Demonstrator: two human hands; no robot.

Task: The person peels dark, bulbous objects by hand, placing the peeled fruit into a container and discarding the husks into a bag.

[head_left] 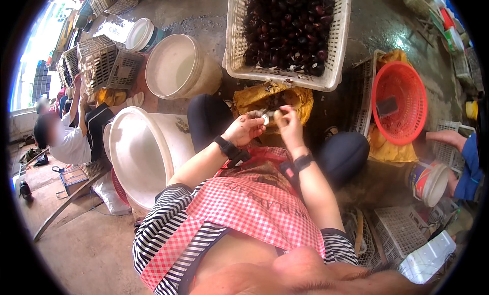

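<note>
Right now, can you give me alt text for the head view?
Both hands, left hand and right hand, hold a small pale piece together above a yellow sack. Ahead sits a white crate of dark chestnuts; white tubs left, red basket right.

Hands meeting over a yellow sack, centre of frame

Left hand (243, 129) and right hand (289, 123) pinching a small pale nut (265, 119); white crate (333, 66) of dark chestnuts (288, 27) above, red basket (400, 102) right.

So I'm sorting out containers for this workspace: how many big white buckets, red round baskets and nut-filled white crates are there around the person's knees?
Big white buckets: 2
Red round basket: 1
White crate full of dark nuts: 1
Total: 4
</note>
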